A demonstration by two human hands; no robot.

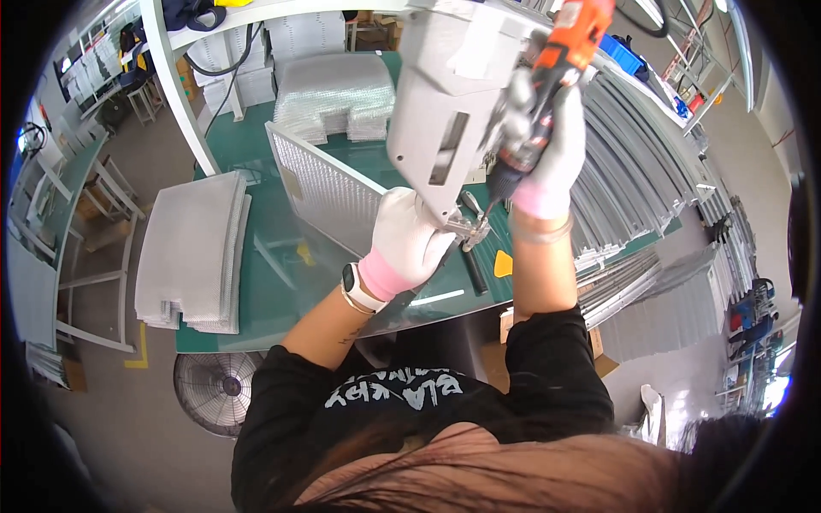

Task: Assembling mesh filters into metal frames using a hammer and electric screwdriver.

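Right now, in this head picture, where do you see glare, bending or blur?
Head view: glare streaks the green table; straight shelf edges bend toward the dark round rim; the orange power screwdriver in the right hand and the grey metal bracket look slightly soft; the left hand is sharper.

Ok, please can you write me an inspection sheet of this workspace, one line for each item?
Surface: green table, partly bare near the front edge.
Job's things: grey metal part held up by the left hand; orange power screwdriver in the right hand, tip at the part's lower end.
Clutter: mesh panel standing on the table, yellow scraper, dark rod, mesh stack at the back.
Grippers: both hands in white gloves, both closed on their things.
Cables: black cable hanging by the white post.
Surroundings: mesh sheets on a rack at left, metal strips at right, fan on the floor.
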